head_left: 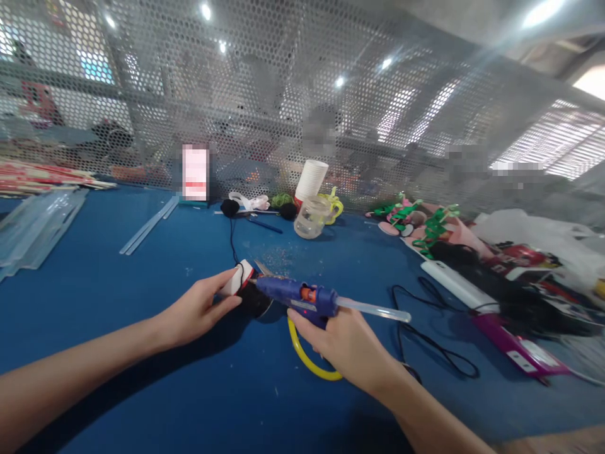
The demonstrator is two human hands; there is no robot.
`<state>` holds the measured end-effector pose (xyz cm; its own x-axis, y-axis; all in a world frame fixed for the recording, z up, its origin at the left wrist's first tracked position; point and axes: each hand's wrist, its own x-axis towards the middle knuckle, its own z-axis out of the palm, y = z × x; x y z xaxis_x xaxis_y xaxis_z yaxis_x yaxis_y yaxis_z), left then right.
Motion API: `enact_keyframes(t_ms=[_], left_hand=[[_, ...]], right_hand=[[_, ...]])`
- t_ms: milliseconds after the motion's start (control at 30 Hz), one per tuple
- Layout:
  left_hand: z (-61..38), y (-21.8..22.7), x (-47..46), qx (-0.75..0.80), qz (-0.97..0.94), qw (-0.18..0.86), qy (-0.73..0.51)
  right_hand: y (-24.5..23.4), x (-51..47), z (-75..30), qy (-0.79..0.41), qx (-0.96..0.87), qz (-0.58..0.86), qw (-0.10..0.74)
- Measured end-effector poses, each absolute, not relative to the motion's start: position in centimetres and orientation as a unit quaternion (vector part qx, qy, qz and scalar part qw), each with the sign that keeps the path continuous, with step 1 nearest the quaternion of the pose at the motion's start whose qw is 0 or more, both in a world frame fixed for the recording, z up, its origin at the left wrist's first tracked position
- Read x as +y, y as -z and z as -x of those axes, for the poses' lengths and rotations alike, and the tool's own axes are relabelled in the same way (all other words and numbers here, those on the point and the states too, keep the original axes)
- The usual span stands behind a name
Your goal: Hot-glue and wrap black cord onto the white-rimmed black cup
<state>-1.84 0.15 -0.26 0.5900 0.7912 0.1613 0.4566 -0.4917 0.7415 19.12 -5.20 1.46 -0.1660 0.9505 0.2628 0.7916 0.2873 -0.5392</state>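
- Right hand [347,337] is closed round the grip of a blue glue gun [295,295], a clear glue stick [378,309] poking out of its back end.
- Left hand [203,306] pinches a white piece [236,282] with a red edge between thumb and fingers, just left of the gun's nozzle; from where I stand I can't tell if the two touch.
- Just beneath the nozzle sits a black rounded object [255,301], partly covered.
- Below the gun curves a yellow loop [305,358], partly behind the right hand.
- Black cord [232,239] runs from the white piece up to a black ball [229,208] on the blue desk [217,391].
- Farther back, a clear plastic cup [309,219] leans before stacked white cups [312,178], with a blue pen [265,224] to the left.
- Over on the right lies a purple-and-white power strip [517,343] near looping black cable [442,349].
- Behind everything rises a perforated metal panel [265,82].
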Motion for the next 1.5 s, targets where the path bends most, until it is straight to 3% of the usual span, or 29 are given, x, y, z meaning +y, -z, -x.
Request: enact_keyframes(t_ms=[533,1067,1200,1333,1500], left_hand=[[1.8,0.1,0.1,0.381,-0.822,0.342,-0.251],[1.7,-0.1,0.2,0.381,-0.837,0.312,-0.237],[1.8,0.0,0.2,0.391,-0.836,0.307,-0.233],[1.7,0.2,0.1,0.398,-0.836,0.294,-0.239],[1.5,0.2,-0.2,0.399,-0.845,0.258,-0.245]], right_hand=[[-1.9,-5.2,-18.7,-0.167,-0.731,0.602,0.273],[-2.0,-3.2,-19.2,-0.341,-0.645,0.614,0.301],[-1.7,-2.3,-20.2,-0.379,-0.621,0.583,0.361],[-0.6,-0.4,-21.9,-0.342,-0.552,0.628,0.428],[1.1,1.8,-23.4,-0.271,-0.548,0.692,0.385]])
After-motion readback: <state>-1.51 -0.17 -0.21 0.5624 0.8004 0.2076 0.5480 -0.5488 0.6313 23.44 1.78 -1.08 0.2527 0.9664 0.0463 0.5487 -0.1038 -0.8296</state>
